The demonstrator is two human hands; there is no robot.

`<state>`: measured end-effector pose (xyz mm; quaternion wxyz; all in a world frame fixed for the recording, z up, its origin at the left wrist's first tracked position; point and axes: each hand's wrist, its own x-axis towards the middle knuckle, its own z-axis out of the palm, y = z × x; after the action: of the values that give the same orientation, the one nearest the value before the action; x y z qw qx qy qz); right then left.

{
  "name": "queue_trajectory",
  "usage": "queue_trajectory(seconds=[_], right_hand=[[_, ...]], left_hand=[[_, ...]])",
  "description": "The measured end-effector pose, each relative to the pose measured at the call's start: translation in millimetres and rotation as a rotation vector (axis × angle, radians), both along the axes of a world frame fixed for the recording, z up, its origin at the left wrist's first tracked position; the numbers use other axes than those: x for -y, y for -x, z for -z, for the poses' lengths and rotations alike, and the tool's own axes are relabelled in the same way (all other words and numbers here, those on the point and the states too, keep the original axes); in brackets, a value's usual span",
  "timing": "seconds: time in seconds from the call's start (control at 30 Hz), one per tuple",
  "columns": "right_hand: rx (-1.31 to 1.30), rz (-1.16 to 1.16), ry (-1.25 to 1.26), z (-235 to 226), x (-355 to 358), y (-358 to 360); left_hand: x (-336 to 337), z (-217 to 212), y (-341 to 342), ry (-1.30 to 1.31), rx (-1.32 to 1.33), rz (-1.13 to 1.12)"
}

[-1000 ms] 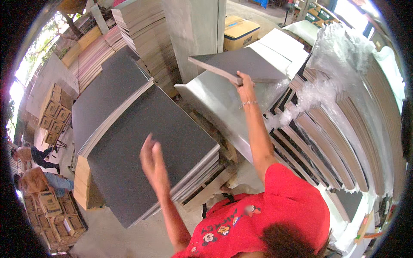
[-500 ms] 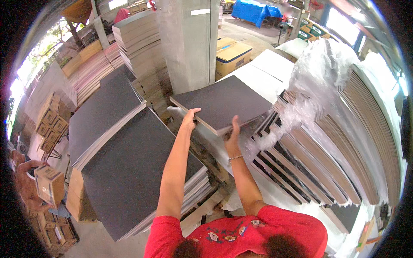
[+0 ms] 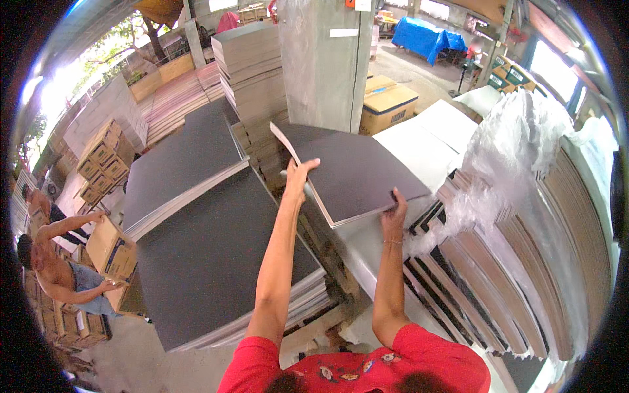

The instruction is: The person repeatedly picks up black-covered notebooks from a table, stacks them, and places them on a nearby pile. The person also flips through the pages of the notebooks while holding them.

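While left hand (image 3: 300,177) and right hand (image 3: 394,217) pinch dark board (image 3: 362,167), a closed carton (image 3: 391,105) stands beyond; contents hidden.

Two bare hands — one left hand (image 3: 299,177), one right hand (image 3: 394,220) — share one dark-topped sheaf (image 3: 367,169), at its left edge and near edge; its layers are too fine to count. One bracelet (image 3: 393,242) circles the right wrist. There are two dark-topped stacks (image 3: 223,265), one behind the other, and one tall pale stack (image 3: 254,72) beyond. One pillar (image 3: 321,78), one blue cover (image 3: 426,40) and one large carton (image 3: 390,108) show. At least two co-workers (image 3: 56,272) appear; one holds one box (image 3: 113,252). The piled boxes (image 3: 101,157) are too small to count.
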<state>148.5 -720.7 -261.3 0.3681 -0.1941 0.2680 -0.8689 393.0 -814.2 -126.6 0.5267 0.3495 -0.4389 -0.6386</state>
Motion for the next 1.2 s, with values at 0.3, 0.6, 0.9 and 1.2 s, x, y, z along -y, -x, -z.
queue_trajectory(seconds=[0.3, 0.6, 0.9, 1.2], right_hand=[[0.222, -0.233, 0.109, -159.9, -61.6, -103.1], [0.144, -0.403, -0.107, -228.1, -201.3, -275.6], [0.021, -0.630, -0.448, -97.5, -281.6, -395.2], [-0.183, -0.629, -0.367, -112.1, -256.6, -414.1]], left_hand=[[-134.8, -115.0, -111.1, 0.138, 0.039, -0.318], [-300.3, -167.7, -252.5, 0.019, 0.008, -0.706], [-342.2, -92.8, -363.0, -0.241, 0.734, -0.689], [-325.1, -75.6, -407.6, -0.221, 0.546, -0.657]])
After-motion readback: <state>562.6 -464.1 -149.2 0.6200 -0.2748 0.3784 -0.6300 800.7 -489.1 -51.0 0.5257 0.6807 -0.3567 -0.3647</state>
